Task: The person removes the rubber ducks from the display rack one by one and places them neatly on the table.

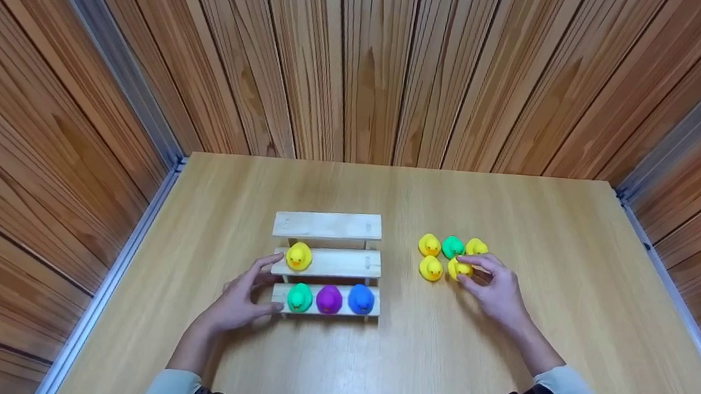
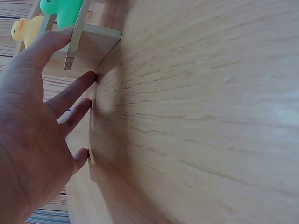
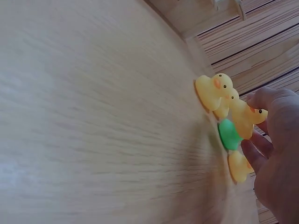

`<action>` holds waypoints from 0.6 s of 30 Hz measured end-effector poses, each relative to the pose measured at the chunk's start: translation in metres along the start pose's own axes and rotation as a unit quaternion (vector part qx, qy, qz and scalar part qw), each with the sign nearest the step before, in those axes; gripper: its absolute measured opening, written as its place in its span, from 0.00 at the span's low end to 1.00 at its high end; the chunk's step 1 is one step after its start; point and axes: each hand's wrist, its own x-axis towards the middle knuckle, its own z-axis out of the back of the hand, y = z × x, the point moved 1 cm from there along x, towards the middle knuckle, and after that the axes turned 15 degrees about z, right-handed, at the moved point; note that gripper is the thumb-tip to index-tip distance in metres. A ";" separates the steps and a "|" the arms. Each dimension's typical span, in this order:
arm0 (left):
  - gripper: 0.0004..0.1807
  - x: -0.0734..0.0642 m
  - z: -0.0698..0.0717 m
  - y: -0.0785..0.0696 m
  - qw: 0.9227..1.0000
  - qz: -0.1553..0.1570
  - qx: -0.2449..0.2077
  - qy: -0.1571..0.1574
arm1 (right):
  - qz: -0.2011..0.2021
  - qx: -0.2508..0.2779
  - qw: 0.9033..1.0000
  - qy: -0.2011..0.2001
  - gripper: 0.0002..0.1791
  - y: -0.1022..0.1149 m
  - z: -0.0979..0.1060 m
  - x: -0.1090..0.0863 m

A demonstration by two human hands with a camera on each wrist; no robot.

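Right hand: The right hand (image 1: 497, 292) is closed to a narrow pinch; the held yellow duck (image 1: 459, 269) is gripped between its thumb and fingers. Whether the duck's base is off the table (image 1: 393, 366) cannot be told.

Ducks beyond the right fingertips: A loose green duck (image 1: 453, 246) is flanked by a far-left yellow duck (image 1: 429, 244) and a far-right yellow duck (image 1: 476, 245). Just left of the fingertips, a near-left yellow duck (image 1: 430, 268) is seen.

Left hand: The left hand (image 1: 240, 301) is spread wide, with nothing gripped. Its thumb is laid on the left end of the lowest shelf (image 1: 280, 292) of a stepped wooden rack (image 1: 327, 225).

Ducks right of the left thumb: On that shelf a shelf green duck (image 1: 300, 298), a purple duck (image 1: 329, 298) and a blue duck (image 1: 361, 299) are lined up. On the middle shelf (image 1: 341, 263), a shelf yellow duck (image 1: 299, 256) is placed beside the index fingertip.

Handling: The held duck is judged light, soft and hard to break. Its rounded surface may be slippery, so the sides of the body are best grasped.

Edges and room: Left of the right hand, past the near-left duck, bare table is left before the rack. Right of the shelf yellow duck, bare board is offered, bounded by a plain front edge.
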 end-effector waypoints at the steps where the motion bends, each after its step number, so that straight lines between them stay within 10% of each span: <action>1: 0.49 0.000 0.000 0.000 1.000 0.000 0.000 0.001 | 0.001 -0.003 1.000 0.001 0.19 -0.002 0.000 0.000; 18: 0.50 0.000 0.000 0.000 1.000 -0.016 0.009 -0.004 | -0.003 -0.005 1.000 -0.003 0.19 -0.016 -0.006 -0.005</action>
